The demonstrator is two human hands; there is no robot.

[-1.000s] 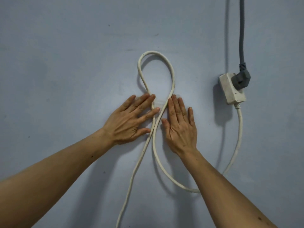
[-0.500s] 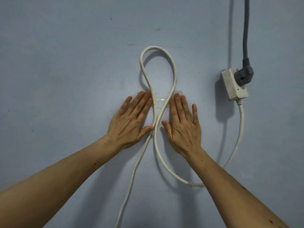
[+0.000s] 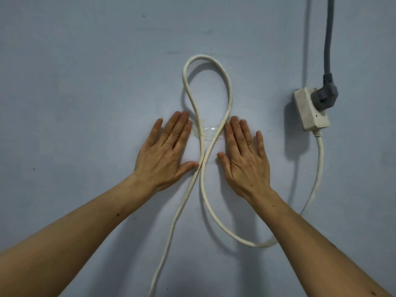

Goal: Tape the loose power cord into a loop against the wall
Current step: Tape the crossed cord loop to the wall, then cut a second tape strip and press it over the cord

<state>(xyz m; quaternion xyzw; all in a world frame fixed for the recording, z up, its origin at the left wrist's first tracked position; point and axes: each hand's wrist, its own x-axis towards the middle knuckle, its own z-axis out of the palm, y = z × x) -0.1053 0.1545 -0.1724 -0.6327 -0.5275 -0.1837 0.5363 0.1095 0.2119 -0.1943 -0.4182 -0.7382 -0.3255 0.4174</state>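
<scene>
The white power cord makes one upright loop on the wall, its top well above the fingertips and its two strands crossing between the hands, level with the thumbs. A single strip of clear tape lies across both strands just above that crossing, between the fingers of the two hands.

The left hand lies flat and fully spread on the wall just left of the cord, thumb tip touching the strand at the crossing and fingertips at the tape's left end. The right hand is also flat and open just to the right, fingertips at the tape's right end and thumb near the cord. Neither hand grips anything; both only press.

The cord looks light but springy, a fairly stiff round cable that will likely try to straighten and lift the tape. Its jacket looks smooth, so I judge the tape will stick better to the wall than to the cord. The best place to hold it is at the crossing, where one pinch or press pins both strands. The tape is thin and hard to see, so its ends need firm rubbing.

Count: one cord, one loop, one visible strip of tape, two hands. To the right of the right hand sits one white socket box with one grey plug in it. The cord runs from the box, under the right forearm, up to the loop.
</scene>
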